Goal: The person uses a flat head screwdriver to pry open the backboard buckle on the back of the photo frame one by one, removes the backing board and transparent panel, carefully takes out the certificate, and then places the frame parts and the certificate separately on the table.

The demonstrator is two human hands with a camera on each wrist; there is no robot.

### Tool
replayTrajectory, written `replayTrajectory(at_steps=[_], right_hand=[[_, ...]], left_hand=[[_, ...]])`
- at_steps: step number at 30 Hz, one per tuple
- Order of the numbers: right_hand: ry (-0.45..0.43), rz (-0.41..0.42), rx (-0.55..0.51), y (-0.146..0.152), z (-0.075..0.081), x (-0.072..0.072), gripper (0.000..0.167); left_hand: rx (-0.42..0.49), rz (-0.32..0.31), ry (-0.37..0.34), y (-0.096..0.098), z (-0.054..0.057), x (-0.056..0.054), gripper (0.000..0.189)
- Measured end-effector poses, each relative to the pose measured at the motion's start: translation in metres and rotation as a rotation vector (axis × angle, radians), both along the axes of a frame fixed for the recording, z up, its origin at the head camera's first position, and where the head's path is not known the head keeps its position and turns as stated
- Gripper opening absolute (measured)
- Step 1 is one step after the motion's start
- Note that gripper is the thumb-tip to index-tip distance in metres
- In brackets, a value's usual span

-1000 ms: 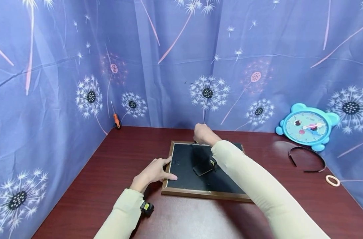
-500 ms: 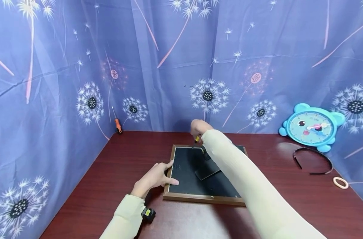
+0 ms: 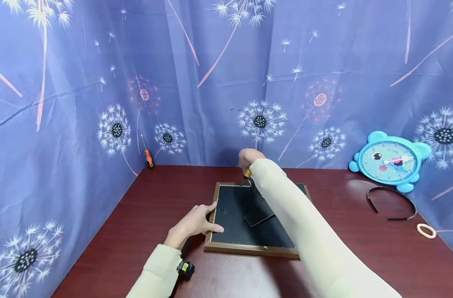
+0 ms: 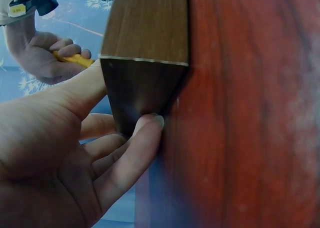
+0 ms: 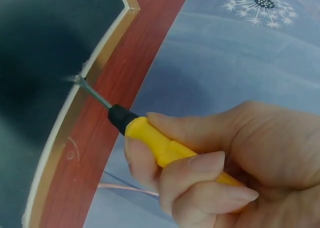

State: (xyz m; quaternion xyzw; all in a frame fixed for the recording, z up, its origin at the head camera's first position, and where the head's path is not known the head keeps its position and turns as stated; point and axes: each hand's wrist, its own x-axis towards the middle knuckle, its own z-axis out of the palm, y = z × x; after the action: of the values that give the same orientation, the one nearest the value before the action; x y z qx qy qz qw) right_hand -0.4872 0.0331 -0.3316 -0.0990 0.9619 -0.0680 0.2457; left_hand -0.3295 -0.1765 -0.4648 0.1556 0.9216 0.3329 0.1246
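A picture frame with a brown border lies face down on the table, its black backing board and a stand flap showing. My left hand grips the frame's left side, thumb on the backing and the other fingers at the outer edge. At the far side, my right hand holds a yellow and black screwdriver. In the right wrist view its tip touches the inner edge of the border, where a small metal piece sits. My right sleeve hides the frame's right part in the head view.
An orange screwdriver leans upright against the curtain at the back left. On the right are a blue animal-shaped clock, a dark headband and a pale ring. A dandelion-print curtain borders the table.
My right hand has shifted slightly left and away, and the screwdriver, hidden one second ago, now shows at the frame's far edge. My left hand keeps its hold. The head view has shifted a little.
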Motion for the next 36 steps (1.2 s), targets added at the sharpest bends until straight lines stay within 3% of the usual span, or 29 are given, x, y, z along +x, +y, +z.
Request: replayTrajectory(at_steps=[3, 10, 17, 23, 31, 36], right_hand=[[0.016, -0.046, -0.084, 0.011, -0.007, 0.004, 0.008], [0.117, -0.074, -0.306, 0.032, -0.017, 0.015, 0.012], [0.049, -0.056, -0.509, 0.057, -0.021, 0.040, 0.020], [-0.011, 0.055, -0.606, 0.079, -0.037, 0.067, 0.021], [0.005, 0.373, -0.707, 0.099, -0.074, 0.091, 0.021], [0.055, 0.531, -0.715, 0.103, -0.087, 0.107, 0.020]], left_hand=[[-0.003, -0.021, -0.002, 0.002, 0.003, -0.004, 0.098], [-0.015, -0.013, 0.004, -0.003, 0.012, -0.013, 0.100], [-0.001, -0.002, -0.016, -0.009, 0.007, -0.013, 0.099], [0.003, -0.005, -0.015, -0.011, 0.002, -0.007, 0.099], [0.019, 0.000, -0.032, -0.007, -0.001, -0.003, 0.098], [0.056, -0.019, -0.031, -0.005, -0.002, -0.004, 0.100]])
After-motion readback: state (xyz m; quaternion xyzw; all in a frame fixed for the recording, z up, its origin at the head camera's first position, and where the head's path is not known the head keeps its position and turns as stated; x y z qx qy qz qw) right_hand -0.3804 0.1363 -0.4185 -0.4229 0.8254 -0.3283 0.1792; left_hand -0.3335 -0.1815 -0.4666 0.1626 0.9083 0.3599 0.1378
